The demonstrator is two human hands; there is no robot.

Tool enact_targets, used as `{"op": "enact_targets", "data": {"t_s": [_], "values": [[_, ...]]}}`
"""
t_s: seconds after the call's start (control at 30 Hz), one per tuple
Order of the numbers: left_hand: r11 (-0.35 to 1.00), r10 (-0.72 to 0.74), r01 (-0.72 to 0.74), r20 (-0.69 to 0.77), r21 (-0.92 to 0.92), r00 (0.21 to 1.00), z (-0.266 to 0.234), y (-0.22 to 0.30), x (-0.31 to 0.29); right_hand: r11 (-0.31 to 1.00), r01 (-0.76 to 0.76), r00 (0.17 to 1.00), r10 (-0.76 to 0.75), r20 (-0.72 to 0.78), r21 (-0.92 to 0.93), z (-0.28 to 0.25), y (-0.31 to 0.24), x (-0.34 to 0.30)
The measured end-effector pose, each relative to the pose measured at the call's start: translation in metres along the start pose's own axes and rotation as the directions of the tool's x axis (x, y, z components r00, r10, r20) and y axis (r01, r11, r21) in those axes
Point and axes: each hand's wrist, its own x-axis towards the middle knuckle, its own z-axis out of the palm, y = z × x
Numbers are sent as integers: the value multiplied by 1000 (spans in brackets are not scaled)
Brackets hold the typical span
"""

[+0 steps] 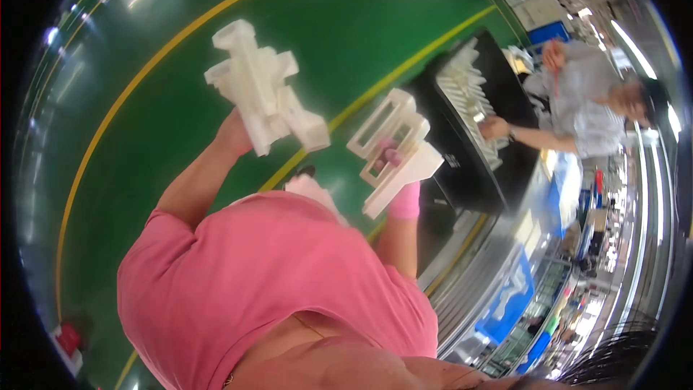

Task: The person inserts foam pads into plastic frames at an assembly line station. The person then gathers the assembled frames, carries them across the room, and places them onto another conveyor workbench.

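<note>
Apart, gripping hands: left hand (235, 133) around a stepped white block (254, 79), right hand (390, 155) around a slotted frame (413, 167)

No readable text. Black crate (473, 186): small white marking (452, 160) on outer wall, looks like short print, characters too small and blurred to make out. Fainter light mark (439, 202) lower down on dark surface, print or glare, can't tell. Floor markings only: yellow curved line (144, 70) on green floor (173, 11), long arc on left; yellow-green diagonal line (433, 45) passing just beside crate.
</note>
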Motion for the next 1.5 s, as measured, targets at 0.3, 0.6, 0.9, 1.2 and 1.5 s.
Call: {"op": "enact_targets", "data": {"t_s": [0.3, 0.6, 0.9, 1.2, 1.5], "values": [[980, 145, -166, -182, -106, 973, -21, -39, 30, 962, -76, 989, 40, 142, 260, -23, 15, 138], [955, 113, -194, -328, -225, 938, -89, -82, 112, 953, -144, 973, 87, 215, 266, -31, 14, 327], [891, -69, 2, -131, -454, 989, -164, -60, 320, 994, -99, 995, 98, -26, -43, -108, -17, 477], [803, -297, 332, 151, -495, 943, -109, -53, 660, 915, 63, 896, 124, -426, 398, -213, -83, 565], [669, -468, 485, 188, -563, 863, -82, -93, 910, 934, 120, 930, 12, -367, 336, -253, -196, 773]]}}
